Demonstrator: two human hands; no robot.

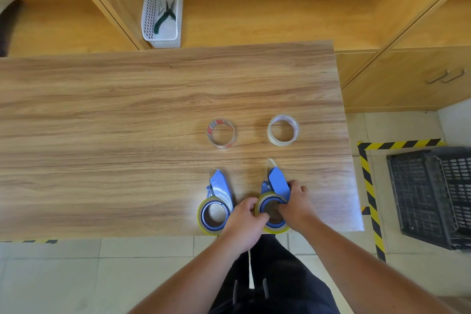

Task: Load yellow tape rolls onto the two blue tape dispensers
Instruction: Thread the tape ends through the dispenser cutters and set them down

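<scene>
Two blue tape dispensers lie near the table's front edge, each with a yellow tape roll around its hub. The left dispenser [218, 187] with its yellow roll [204, 224] lies untouched. On the right dispenser [277, 182], my left hand [246, 222] grips the left rim of the yellow roll [276, 230]. My right hand [297, 205] holds that roll and the dispenser body from the right. A strip of tape [270, 163] sticks out past the right dispenser's nose.
Further back on the wooden table [127, 122] lie a clear tape roll [221, 133] and a cream tape roll [283, 130]. A white basket [163, 10] with pliers stands on the shelf behind. A black crate [433, 194] sits on the floor at the right.
</scene>
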